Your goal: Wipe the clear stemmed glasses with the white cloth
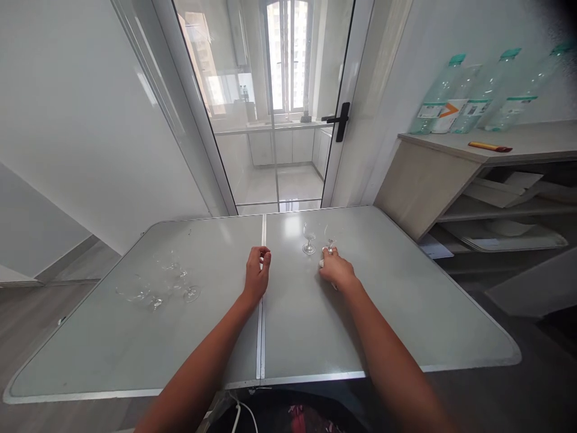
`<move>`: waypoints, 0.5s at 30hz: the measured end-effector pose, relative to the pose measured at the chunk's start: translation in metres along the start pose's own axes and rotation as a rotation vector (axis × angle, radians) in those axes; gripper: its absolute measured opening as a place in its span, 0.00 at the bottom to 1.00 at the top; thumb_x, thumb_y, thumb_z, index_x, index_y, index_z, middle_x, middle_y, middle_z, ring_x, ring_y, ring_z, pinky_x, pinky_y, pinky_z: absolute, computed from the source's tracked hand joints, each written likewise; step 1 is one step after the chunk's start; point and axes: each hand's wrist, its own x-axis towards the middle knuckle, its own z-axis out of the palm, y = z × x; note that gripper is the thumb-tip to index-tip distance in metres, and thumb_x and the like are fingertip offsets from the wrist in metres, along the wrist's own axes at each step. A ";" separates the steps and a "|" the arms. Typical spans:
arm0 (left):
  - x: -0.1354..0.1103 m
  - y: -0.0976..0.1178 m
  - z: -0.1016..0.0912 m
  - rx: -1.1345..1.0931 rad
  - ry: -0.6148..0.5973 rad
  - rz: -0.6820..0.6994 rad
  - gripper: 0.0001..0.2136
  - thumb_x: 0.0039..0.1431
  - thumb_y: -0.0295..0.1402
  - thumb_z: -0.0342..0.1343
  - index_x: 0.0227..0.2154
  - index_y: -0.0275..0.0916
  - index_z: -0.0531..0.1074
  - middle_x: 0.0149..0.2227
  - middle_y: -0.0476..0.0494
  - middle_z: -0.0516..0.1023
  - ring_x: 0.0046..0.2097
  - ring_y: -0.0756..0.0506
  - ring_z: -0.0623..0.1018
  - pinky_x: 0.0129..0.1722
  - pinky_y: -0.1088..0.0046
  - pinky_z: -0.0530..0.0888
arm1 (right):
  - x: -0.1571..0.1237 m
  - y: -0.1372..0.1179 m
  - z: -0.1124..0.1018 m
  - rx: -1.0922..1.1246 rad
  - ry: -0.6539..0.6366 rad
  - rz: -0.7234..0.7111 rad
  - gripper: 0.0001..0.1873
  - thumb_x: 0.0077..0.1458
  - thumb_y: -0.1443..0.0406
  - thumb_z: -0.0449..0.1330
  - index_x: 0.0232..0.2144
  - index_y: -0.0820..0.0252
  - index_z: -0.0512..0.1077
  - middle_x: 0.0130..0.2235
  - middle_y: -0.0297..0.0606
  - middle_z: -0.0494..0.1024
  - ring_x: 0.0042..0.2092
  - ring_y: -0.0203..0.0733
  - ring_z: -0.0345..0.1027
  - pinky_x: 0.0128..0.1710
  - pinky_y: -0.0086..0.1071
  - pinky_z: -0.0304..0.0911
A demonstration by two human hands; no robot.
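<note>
Stemmed glass (330, 242), clear, upright, at right hand (336, 268)

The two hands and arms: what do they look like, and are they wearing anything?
The left hand and right hand are bare, with no gloves. The left forearm and right forearm are bare too: no sleeves show, nor a watch or bracelet.
</note>
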 end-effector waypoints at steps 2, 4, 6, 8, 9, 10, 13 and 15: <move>0.001 0.000 -0.001 0.009 0.006 0.025 0.13 0.74 0.42 0.45 0.40 0.41 0.70 0.40 0.44 0.74 0.43 0.45 0.74 0.43 0.68 0.71 | 0.004 0.001 0.001 0.015 0.030 -0.001 0.42 0.58 0.64 0.56 0.72 0.61 0.51 0.75 0.59 0.46 0.61 0.60 0.71 0.55 0.45 0.67; 0.002 0.001 -0.003 0.016 0.015 0.046 0.13 0.74 0.42 0.44 0.40 0.41 0.71 0.39 0.44 0.73 0.42 0.45 0.74 0.43 0.68 0.71 | 0.007 0.003 0.002 0.030 0.052 -0.001 0.40 0.58 0.64 0.56 0.71 0.60 0.53 0.74 0.58 0.47 0.60 0.60 0.71 0.54 0.46 0.68; 0.003 0.004 -0.006 0.025 0.025 0.058 0.13 0.74 0.41 0.44 0.39 0.41 0.71 0.39 0.45 0.74 0.41 0.46 0.74 0.42 0.68 0.71 | 0.009 0.004 0.002 0.044 0.068 -0.007 0.38 0.58 0.64 0.55 0.70 0.59 0.55 0.74 0.57 0.49 0.60 0.60 0.71 0.54 0.46 0.68; 0.005 0.008 -0.010 0.032 0.036 0.062 0.13 0.74 0.40 0.45 0.38 0.41 0.70 0.37 0.45 0.74 0.40 0.46 0.74 0.42 0.69 0.70 | 0.012 0.005 0.003 0.057 0.081 -0.017 0.36 0.59 0.64 0.54 0.69 0.58 0.57 0.74 0.55 0.50 0.60 0.60 0.71 0.53 0.45 0.68; 0.007 0.012 -0.013 0.039 0.035 0.061 0.13 0.73 0.40 0.45 0.37 0.41 0.70 0.36 0.46 0.74 0.39 0.47 0.73 0.41 0.70 0.70 | 0.013 0.006 0.003 0.062 0.085 -0.021 0.36 0.59 0.64 0.53 0.69 0.58 0.57 0.74 0.55 0.51 0.60 0.60 0.71 0.53 0.45 0.68; 0.009 0.015 -0.016 0.048 0.024 0.058 0.13 0.73 0.40 0.46 0.35 0.41 0.70 0.34 0.47 0.74 0.37 0.47 0.73 0.39 0.70 0.70 | 0.015 0.007 0.004 0.065 0.091 -0.024 0.35 0.59 0.64 0.53 0.68 0.58 0.58 0.74 0.54 0.51 0.60 0.60 0.71 0.53 0.45 0.68; 0.014 0.030 -0.028 0.104 -0.058 0.034 0.11 0.70 0.39 0.50 0.33 0.41 0.69 0.27 0.51 0.70 0.29 0.50 0.69 0.32 0.73 0.67 | 0.018 0.009 0.006 0.074 0.112 -0.028 0.34 0.59 0.64 0.52 0.67 0.57 0.60 0.73 0.53 0.53 0.59 0.60 0.71 0.51 0.45 0.68; 0.013 0.039 -0.041 0.175 -0.099 0.038 0.08 0.69 0.37 0.53 0.34 0.42 0.71 0.24 0.54 0.68 0.25 0.51 0.66 0.29 0.73 0.64 | 0.020 0.010 0.008 0.080 0.125 -0.029 0.34 0.58 0.64 0.52 0.67 0.56 0.60 0.73 0.52 0.54 0.59 0.59 0.72 0.51 0.44 0.69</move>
